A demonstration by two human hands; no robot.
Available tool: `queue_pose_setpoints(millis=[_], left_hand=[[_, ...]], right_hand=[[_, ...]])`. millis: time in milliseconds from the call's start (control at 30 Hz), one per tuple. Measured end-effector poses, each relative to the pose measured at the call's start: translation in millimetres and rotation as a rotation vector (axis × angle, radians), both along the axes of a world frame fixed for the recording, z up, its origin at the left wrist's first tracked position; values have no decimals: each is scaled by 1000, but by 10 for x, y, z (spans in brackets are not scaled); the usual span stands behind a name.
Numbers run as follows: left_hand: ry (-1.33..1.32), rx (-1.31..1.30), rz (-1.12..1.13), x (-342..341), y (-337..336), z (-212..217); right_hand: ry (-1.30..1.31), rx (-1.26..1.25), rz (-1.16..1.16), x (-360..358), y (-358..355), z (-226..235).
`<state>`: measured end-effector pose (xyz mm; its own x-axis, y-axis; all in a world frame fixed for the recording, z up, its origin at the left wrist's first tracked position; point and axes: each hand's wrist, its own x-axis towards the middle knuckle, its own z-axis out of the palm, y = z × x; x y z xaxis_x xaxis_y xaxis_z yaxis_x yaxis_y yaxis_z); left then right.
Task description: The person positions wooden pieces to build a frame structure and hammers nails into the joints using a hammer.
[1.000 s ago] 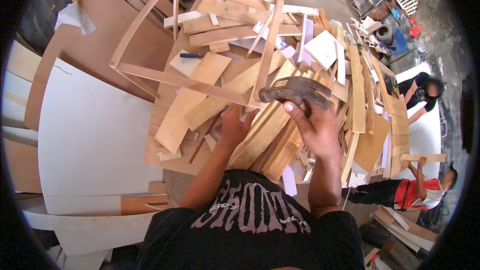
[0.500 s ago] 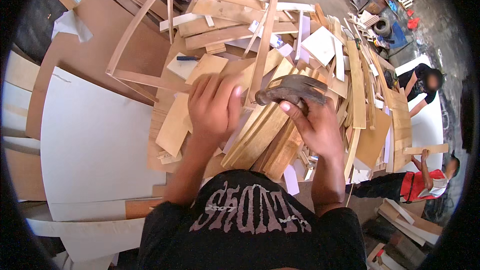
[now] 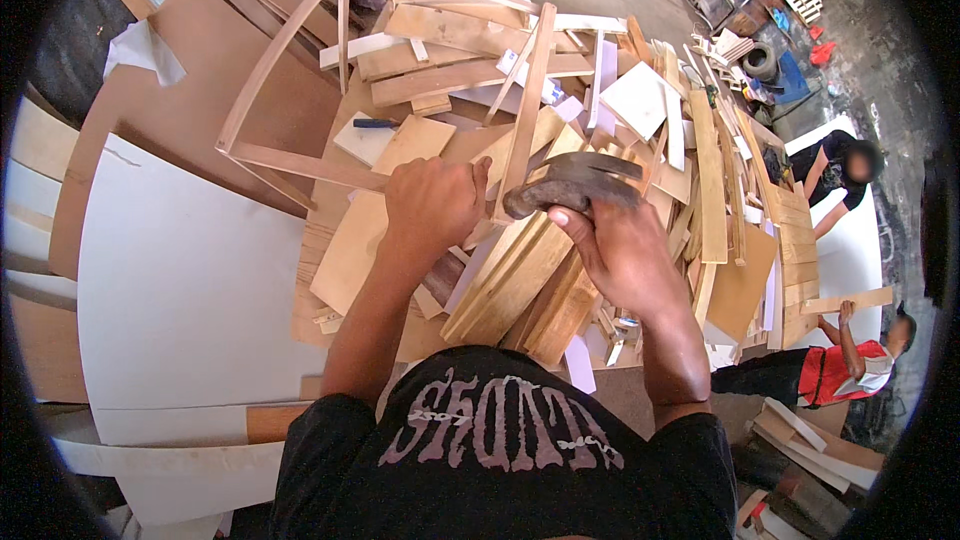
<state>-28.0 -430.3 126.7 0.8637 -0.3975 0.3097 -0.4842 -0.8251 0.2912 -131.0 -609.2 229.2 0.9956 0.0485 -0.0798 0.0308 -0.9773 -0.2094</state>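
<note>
A claw hammer (image 3: 575,180) with a dark, worn metal head is gripped in my right hand (image 3: 632,252), its thumb up against the head. The striking face is right by the near right corner of a slim wooden frame (image 3: 310,167); whether they touch I cannot tell. My left hand (image 3: 432,198) closes around the frame's near rail beside that corner, thumb pointing up. Most of the hammer's handle is hidden by the right hand. Under both hands lie stacked wooden boards (image 3: 515,275).
A heap of wood offcuts (image 3: 480,40) spreads beneath the frame. Large white panels (image 3: 190,280) and a brown sheet (image 3: 210,70) lie at left. On the right, one person (image 3: 840,175) bends over a white surface; another in a red vest (image 3: 840,370) holds a wooden strip.
The hammer head has shifted slightly left, closer to the frame's corner. My left hand has turned a little, with its thumb now more upright.
</note>
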Motion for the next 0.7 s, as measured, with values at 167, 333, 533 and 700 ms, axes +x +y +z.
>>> queue_pose_setpoints(millis=[167,333,533,700], left_hand=[[-85,-5,-6,16,22,-68],[27,22,-7,41,-14,-7],[-20,15,-18,33,-33,-45],[12,55,-40,30,9,-42]], right_hand=[[-544,455,6,-175,-25,136],[-438,52,323,1,-79,-128],[-212,43,227,-115,-71,129],[-41,113,-101,-103,-100,172]])
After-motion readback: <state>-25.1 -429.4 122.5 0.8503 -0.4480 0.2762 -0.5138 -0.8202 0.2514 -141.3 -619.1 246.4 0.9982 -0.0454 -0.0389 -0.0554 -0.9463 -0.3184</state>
